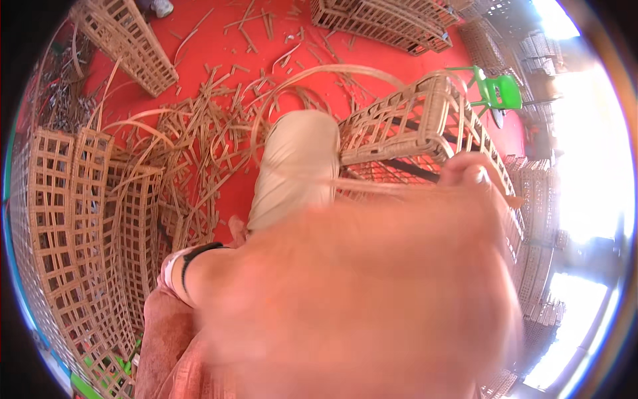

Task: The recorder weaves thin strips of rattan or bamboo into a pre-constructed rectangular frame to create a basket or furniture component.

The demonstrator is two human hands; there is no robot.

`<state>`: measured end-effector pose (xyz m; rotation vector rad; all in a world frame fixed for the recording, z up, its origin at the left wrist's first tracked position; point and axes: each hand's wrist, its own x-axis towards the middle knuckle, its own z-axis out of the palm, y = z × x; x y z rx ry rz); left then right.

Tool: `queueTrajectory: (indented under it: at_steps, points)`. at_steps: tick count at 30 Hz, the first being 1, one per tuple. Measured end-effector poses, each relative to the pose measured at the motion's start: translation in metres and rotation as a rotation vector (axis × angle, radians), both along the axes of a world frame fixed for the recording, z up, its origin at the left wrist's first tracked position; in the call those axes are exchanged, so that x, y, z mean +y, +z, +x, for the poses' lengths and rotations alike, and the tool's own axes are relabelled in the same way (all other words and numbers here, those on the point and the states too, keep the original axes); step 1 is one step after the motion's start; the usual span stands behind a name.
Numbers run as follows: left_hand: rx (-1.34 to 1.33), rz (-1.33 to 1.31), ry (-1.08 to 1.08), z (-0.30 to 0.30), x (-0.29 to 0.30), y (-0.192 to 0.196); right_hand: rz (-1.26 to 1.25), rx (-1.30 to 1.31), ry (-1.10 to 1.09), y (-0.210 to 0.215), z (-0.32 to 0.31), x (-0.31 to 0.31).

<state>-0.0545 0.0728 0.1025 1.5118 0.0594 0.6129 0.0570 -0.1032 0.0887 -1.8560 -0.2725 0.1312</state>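
My right hand (379, 299) is very near, large and smeared by motion, across the lower middle. Its fingertips at the upper right are pressed around a thin flat woven-cane-like strip (385, 189), whose short end sticks out to the right. The strip runs left in a blur across my beige-trousered knee (299, 149). My left hand is mostly hidden behind the blur; only its wrist (209, 263) with a black band shows, coming from a pinkish sleeve. Right of the knee, a light brown open-weave basket (435, 110) stands tilted, partly covered by my right hand.
Several tall lattice baskets (73, 219) stand at the left; others lie at the far left (126, 43) and far middle (382, 23). Cut strips (206, 133) litter the red floor (226, 53). A green chair (502, 92) stands beyond the basket, and stacked basketware (535, 199) lines the right.
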Motion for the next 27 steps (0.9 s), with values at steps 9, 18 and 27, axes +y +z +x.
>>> queueTrajectory:
  at_steps: [9, 18, 27]
  points:
    - [0.15, -0.1, -0.584, 0.059, -0.003, -0.075, -0.045, -0.133, 0.072, -0.026, -0.009, -0.009]
    - [0.097, 0.161, -0.264, 0.086, 0.021, -0.09, -0.244, -0.501, -0.087, -0.017, 0.025, -0.023]
    - [0.1, 0.099, -0.141, 0.112, 0.027, -0.088, -0.647, -0.864, -0.044, -0.047, 0.027, -0.018]
